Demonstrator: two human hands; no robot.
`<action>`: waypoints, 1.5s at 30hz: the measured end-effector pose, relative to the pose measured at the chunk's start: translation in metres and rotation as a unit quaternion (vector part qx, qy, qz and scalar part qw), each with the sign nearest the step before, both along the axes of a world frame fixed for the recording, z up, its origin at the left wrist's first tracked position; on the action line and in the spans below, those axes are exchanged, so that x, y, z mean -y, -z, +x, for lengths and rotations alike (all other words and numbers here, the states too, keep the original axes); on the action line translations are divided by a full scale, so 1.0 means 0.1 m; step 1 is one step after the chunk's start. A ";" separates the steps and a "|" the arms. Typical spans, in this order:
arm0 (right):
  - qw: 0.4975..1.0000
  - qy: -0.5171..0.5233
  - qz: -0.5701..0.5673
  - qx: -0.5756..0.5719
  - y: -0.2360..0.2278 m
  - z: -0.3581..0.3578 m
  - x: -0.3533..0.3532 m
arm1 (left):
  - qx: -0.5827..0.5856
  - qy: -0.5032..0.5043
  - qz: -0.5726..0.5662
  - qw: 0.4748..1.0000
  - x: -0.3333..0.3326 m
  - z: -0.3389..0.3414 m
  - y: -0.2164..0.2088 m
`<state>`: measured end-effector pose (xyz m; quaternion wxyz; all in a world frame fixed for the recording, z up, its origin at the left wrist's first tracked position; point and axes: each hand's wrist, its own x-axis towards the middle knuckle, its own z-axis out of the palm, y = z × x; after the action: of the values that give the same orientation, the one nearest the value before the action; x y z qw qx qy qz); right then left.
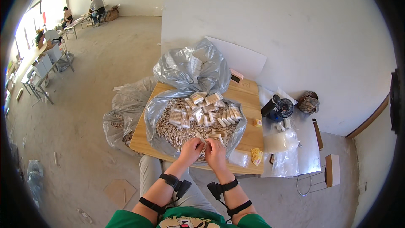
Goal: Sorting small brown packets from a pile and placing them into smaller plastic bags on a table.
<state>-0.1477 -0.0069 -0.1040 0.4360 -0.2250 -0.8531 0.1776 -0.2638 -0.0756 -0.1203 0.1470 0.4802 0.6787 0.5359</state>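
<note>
Both my hands meet over the near side of an opened grey plastic bag (pixel 152 112) on the wooden table. My left hand (pixel 191 148) and my right hand (pixel 215 152) are closed, fingertips together around a small pale thing that is too small to make out. Beneath them, the bag is full of loose small wooden sticks (pixel 171 137) that look like cotton swabs. On top of the loose sticks lie several clear packets of sticks (pixel 176 116), some in a row at the right. Near my right hand lie clear plastic sleeves (pixel 239 158) and yellow packets (pixel 257 156).
Behind stands another grey bag (pixel 173 67) with white packs inside; a third bag (pixel 120 120) sits left of the wooden table (pixel 251 101). At right, a side table holds a small fan (pixel 284 108) and clear bags (pixel 282 143). People work at far-left tables.
</note>
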 end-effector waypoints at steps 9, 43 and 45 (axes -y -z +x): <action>1.000 -0.015 0.001 0.023 -0.01 0.00 -0.10 | -0.099 0.051 -0.014 0.994 -0.04 -0.01 0.00; 0.927 -0.051 -0.363 -0.073 0.38 -0.12 -0.67 | -0.022 -0.042 -0.029 0.998 -0.35 -0.14 0.07; 0.904 -0.045 -0.421 -0.060 0.40 -0.11 -0.69 | -0.045 -0.056 -0.005 0.997 -0.37 -0.13 0.05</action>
<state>-0.1586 0.0625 -0.1437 0.3427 -0.3375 -0.6802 0.5532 -0.2770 -0.0382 -0.1248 0.0885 0.4640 0.7135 0.5175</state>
